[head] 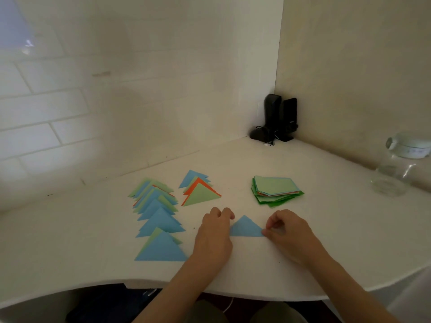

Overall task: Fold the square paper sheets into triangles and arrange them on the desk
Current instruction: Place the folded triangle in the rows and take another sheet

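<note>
A: Desk (303, 241) first. White, curved front edge, set into a corner. What lies on it?

B: Biggest group: long column of folded triangles (156, 217) at left, blue and pale green with an orange edge showing, overlapped, running from far to near. Beside it, toward the middle, a shorter column (199, 190): blue, orange, pale green on top.

A: Unfolded sheets?

B: Stack of square sheets (276, 190) to the right of the short column, well apart from it. Pale green sheet on top, darker green at the bottom, fanned unevenly.

A: And the piece being worked?

B: Single blue triangle (246, 228), flat on the desk between the hands, apex pointing away, near side of the stack.

A: Grips?

B: Right hand (285, 231): thumb and fingertips pinching the triangle's right corner. Left hand (215, 231): fingers curled, knuckles up, resting at the triangle's left corner; whether it actually holds the paper, cannot tell.

A: Containers?

B: Clear glass jar (394, 176) at far right edge. Contents not discernible. Two black speakers (278, 118) upright in the back corner, cable at their base.
</note>
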Available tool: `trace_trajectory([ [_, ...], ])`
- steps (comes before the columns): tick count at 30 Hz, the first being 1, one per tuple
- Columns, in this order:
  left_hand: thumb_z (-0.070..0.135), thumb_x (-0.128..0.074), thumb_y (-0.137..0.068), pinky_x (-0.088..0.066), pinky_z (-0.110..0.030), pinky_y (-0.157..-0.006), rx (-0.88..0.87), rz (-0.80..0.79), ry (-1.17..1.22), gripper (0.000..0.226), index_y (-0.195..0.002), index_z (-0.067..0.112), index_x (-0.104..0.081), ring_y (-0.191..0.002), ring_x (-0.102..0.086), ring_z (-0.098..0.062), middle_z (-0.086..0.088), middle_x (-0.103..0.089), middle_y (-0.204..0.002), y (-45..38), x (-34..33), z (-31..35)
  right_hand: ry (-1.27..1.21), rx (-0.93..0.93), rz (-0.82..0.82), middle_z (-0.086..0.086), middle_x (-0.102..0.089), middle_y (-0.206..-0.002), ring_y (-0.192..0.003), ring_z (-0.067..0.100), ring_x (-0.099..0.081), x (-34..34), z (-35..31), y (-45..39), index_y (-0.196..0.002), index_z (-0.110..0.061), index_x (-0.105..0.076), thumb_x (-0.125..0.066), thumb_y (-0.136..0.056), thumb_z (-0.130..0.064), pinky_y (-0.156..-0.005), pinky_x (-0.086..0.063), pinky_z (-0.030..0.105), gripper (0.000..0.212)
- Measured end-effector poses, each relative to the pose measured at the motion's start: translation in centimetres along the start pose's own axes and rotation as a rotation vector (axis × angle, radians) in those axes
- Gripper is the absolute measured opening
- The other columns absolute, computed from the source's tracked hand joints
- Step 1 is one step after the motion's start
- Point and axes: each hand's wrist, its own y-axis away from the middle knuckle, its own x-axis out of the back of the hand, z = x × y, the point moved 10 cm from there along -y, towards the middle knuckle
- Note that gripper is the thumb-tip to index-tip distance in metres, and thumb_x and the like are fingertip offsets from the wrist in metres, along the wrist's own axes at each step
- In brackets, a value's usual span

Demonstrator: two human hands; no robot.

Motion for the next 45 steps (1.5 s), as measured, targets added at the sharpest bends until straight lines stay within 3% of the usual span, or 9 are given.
trace_trajectory([
  [10,0.044,-0.05,-0.093,-0.039,-0.032,-0.088,0.157,-0.11,-0.167,0.049,-0.128,0.013,-0.037,-0.111,-0.044,-0.027,-0.01,-0.036,-0.128,-0.9,-1.2,1.6,0.017,-0.001,0.0,-0.004,-0.055,-0.091,-0.085,0.011,-0.053,-0.1,-0.4,0.3,-0.067,-0.033,-0.048,-0.072,-0.078,-0.023,-0.087,-0.043,0.032,0.028],
  [14,0.04,-0.062,-0.087,-0.039,-0.026,-0.083,0.174,-0.13,0.052,0.045,-0.121,0.014,-0.046,-0.106,-0.051,-0.021,-0.007,-0.046,-0.119,-1.3,-1.7,0.8,0.044,0.016,0.005,-0.005,-0.054,-0.09,-0.084,0.01,-0.052,-0.1,-0.4,0.2,-0.068,-0.033,-0.047,-0.072,-0.078,-0.024,-0.084,-0.043,0.029,0.028],
  [17,0.036,-0.071,-0.08,-0.038,-0.02,-0.07,0.205,-0.109,0.225,0.038,-0.11,0.019,-0.055,-0.094,-0.055,-0.014,0.001,-0.057,-0.104,-1.4,-1.6,-0.5,-0.039,0.016,0.013,-0.008,-0.06,-0.084,-0.078,0.006,-0.057,0.4,-0.1,0.0,-0.071,-0.027,-0.056,-0.076,-0.074,-0.021,-0.067,-0.041,0.01,0.021],
  [20,0.03,-0.071,-0.08,-0.036,-0.014,-0.058,0.173,-0.101,0.303,0.018,-0.092,0.021,-0.061,-0.078,-0.054,-0.009,0.005,-0.058,-0.086,-1.8,-1.2,-1.0,-0.054,0.079,0.217,-0.011,-0.066,-0.079,-0.067,0.005,-0.061,3.1,-0.3,-1.4,-0.076,-0.021,-0.065,-0.076,-0.075,-0.021,-0.065,-0.046,0.016,0.011],
  [24,0.025,-0.064,-0.085,-0.04,-0.026,-0.069,0.157,-0.035,0.314,0.011,-0.08,0.021,-0.055,-0.077,-0.053,-0.014,0.004,-0.056,-0.082,-3.3,0.7,-2.6,0.163,0.157,0.357,0.003,-0.068,-0.107,-0.096,0.021,-0.062,4.6,-1.0,-4.4,-0.105,-0.014,-0.07,-0.07,-0.082,-0.023,-0.088,-0.047,0.034,0.025],
  [31,0.029,-0.061,-0.088,-0.042,-0.036,-0.084,0.24,0.082,0.024,0.013,-0.082,0.022,-0.051,-0.098,-0.056,-0.025,-0.002,-0.062,-0.1,-7.4,5.3,-8.9,0.46,0.107,0.116,-0.002,-0.053,-0.136,-0.123,0.018,-0.048,1.5,-0.2,-7.8,-0.138,-0.023,-0.045,-0.05,-0.089,-0.054,-0.108,-0.027,0.031,0.057],
  [34,0.031,-0.062,-0.087,-0.039,-0.037,-0.083,0.236,0.109,-0.051,0.017,-0.081,0.024,-0.048,-0.097,-0.056,-0.025,0.0,-0.06,-0.096,-8.2,5.6,-10.2,0.532,0.148,0.2,-0.002,-0.062,-0.124,-0.12,0.015,-0.052,1.4,-0.4,-7.0,-0.129,-0.024,-0.055,-0.049,-0.09,-0.053,-0.11,-0.023,0.032,0.049],
  [38,0.032,-0.063,-0.085,-0.031,-0.035,-0.076,0.223,0.134,-0.128,0.018,-0.08,0.024,-0.047,-0.093,-0.056,-0.024,0.004,-0.056,-0.083,-8.4,5.2,-10.7,0.484,0.215,0.294,0.005,-0.071,-0.106,-0.105,0.026,-0.062,1.4,-1.4,-6.1,-0.107,-0.018,-0.071,-0.063,-0.087,-0.037,-0.098,-0.039,0.042,0.029],
  [45,0.035,-0.071,-0.078,-0.034,-0.032,-0.079,0.202,0.213,-0.214,0.041,-0.111,0.025,-0.049,-0.1,-0.047,-0.021,0.001,-0.055,-0.107,-8.2,5.3,-10.0,0.455,0.268,0.364,0.004,-0.071,-0.074,-0.073,0.029,-0.068,1.6,-1.6,-5.0,-0.068,-0.016,-0.071,-0.079,-0.072,-0.013,-0.071,-0.053,0.041,0.009],
])
